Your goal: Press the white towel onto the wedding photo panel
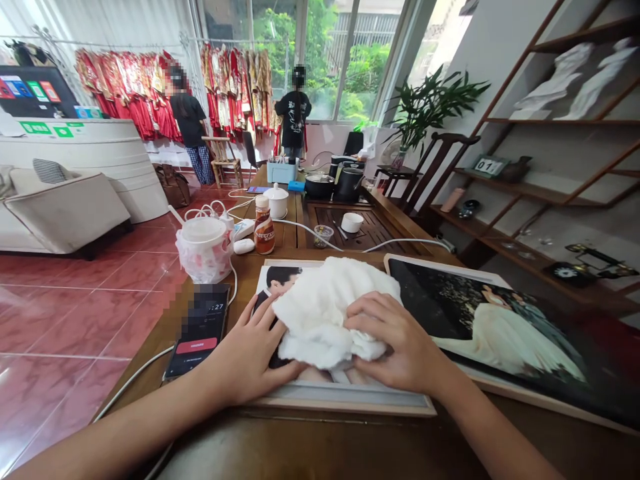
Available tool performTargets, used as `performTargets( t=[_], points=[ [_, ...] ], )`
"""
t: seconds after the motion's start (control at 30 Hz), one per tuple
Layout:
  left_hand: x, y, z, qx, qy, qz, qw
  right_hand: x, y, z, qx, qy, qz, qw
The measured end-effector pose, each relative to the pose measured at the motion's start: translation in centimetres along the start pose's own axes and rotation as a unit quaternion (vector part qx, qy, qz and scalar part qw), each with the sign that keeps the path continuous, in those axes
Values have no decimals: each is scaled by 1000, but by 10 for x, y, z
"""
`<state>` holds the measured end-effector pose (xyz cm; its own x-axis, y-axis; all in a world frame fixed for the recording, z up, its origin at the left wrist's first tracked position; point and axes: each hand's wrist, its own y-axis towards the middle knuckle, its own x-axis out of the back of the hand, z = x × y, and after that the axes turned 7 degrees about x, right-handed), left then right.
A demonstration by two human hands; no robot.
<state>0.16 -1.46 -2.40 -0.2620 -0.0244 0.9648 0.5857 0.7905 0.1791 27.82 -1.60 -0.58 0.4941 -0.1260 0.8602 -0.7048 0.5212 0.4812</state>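
A framed photo (310,391) lies on the wooden table in front of me, mostly covered by a bunched white cloth (327,310). My right hand (393,340) is curled around the cloth's right side, its fingers gripping the folds. At the picture's left part, my left hand (255,353) rests with fingers spread, its fingertips beside the cloth's left edge. Part of a person's dark-haired head shows in the photo above my left fingers. To the right lies a second framed photo (530,333) with a pale gown on a dark background.
Left of the frame are a phone (200,333) with a cable and a bagged cup (205,250). Behind stand a coffee bottle (264,227), a lidded white jar (276,201) and a small white bowl (353,222). Two people stand near hanging red garments.
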Motion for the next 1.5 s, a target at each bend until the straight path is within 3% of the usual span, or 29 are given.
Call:
performTargets(
  t=[0.13, 0.33, 0.53, 0.77, 1.0, 1.27, 1.5],
  points=[
    [2, -3, -2, 4, 2, -2, 1000, 1, 0, 1, -24, -12, -10, 1000],
    [4, -4, 4, -19, 2, 15, 1000, -2, 6, 18, 15, 64, 10, 998],
    [3, -2, -2, 1, 9, 4, 1000, -1, 1, 2, -10, 10, -10, 1000],
    [1, -2, 5, -20, 6, 13, 1000, -4, 6, 17, 13, 55, 4, 998],
    [4, -3, -2, 2, 4, -6, 1000, -1, 1, 3, -18, 0, -12, 1000],
    [1, -2, 3, -10, -1, 10, 1000, -1, 5, 14, 18, 28, 11, 999],
    [6, 0, -4, -3, 3, -8, 1000, 0, 2, 6, -8, -2, -7, 1000]
  ],
)
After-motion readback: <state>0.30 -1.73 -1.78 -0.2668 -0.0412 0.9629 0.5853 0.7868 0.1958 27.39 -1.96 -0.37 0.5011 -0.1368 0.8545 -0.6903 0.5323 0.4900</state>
